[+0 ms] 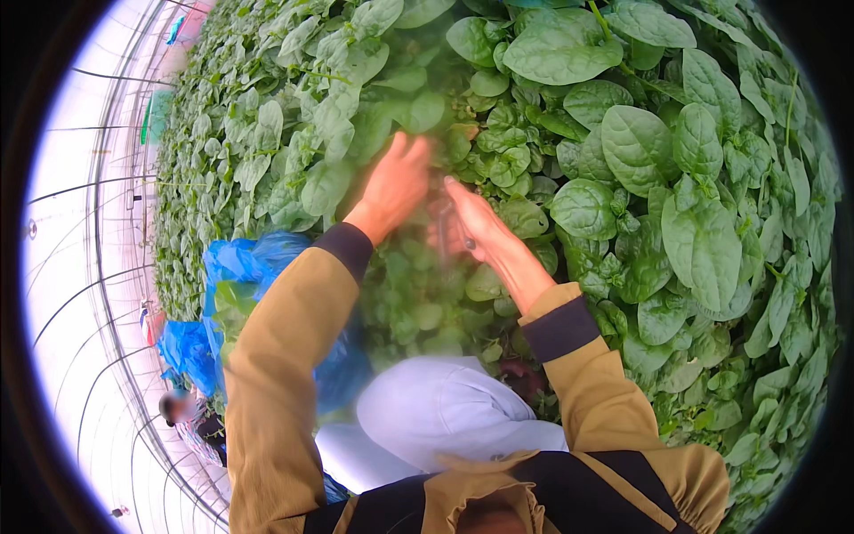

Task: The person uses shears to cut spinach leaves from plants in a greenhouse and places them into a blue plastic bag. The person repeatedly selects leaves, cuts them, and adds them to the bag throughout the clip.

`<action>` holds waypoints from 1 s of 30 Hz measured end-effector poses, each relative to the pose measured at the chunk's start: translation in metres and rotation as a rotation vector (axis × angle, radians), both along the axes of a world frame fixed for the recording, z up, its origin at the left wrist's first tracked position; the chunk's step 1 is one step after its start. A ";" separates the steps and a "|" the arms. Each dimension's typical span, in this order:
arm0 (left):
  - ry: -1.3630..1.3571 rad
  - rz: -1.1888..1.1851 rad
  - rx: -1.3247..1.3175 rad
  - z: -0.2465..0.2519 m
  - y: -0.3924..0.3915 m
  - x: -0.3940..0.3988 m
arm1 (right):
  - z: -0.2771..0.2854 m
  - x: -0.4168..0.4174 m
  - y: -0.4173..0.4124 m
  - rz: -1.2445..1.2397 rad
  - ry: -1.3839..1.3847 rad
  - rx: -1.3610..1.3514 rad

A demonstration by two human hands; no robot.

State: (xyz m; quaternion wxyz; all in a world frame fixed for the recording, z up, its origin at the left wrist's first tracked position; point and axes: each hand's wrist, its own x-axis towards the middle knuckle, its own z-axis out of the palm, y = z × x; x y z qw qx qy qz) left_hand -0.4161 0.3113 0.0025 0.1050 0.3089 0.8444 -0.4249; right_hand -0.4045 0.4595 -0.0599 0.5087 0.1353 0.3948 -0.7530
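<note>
My left hand reaches into leafy green plants that look like Malabar spinach. Its fingertips are blurred among the leaves, so I cannot tell whether they pinch anything. Just right of it and slightly lower is my right hand, thumb up and palm turned toward the left hand. A slender tool with a dark rounded end lies across its fingers; motion blur hides its exact kind. The hands are close but apart. Beneath them, low foliage shows hazily.
Blue plastic bags, one with green leaves in it, stand beside my left arm. My pale-trousered knee is below my hands. Larger leaves crowd the right. Another person is at far left, near the greenhouse frame.
</note>
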 end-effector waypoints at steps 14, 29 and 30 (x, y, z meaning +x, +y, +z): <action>0.047 0.104 0.501 0.005 -0.064 0.028 | -0.003 0.024 0.008 0.329 0.093 -0.069; 0.027 -0.016 0.569 0.019 -0.076 0.029 | -0.017 0.020 -0.007 0.207 0.065 -0.063; 0.016 -0.022 0.568 0.021 -0.075 0.027 | -0.013 0.017 -0.007 0.173 0.017 -0.088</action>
